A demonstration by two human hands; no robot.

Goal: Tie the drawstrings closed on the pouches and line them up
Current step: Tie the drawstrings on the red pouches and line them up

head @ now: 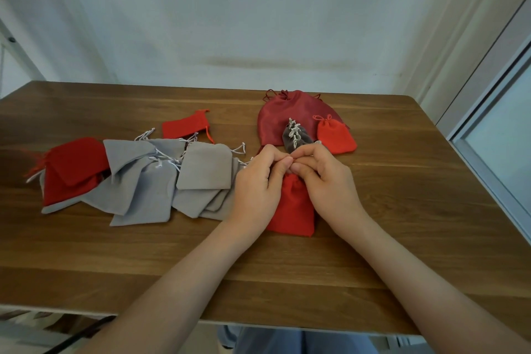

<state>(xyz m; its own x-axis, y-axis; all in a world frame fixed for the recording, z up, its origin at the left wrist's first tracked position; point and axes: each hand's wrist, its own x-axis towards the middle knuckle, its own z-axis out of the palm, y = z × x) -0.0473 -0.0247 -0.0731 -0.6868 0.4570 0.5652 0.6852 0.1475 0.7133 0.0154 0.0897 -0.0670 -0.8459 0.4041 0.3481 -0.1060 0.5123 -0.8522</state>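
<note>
Cloth of your red pouch [296, 207] looks soft, light; left grip [258, 178] and right grip [324, 178] pinch its gathered neck.

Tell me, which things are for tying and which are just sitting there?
For the job: red pouch, gripped at its top by left hand and right hand; grey pouches; loose red pouches; tied pouches behind.
Just there: table; wall; window frame.

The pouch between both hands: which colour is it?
The pouch is red, best in head view.
</note>
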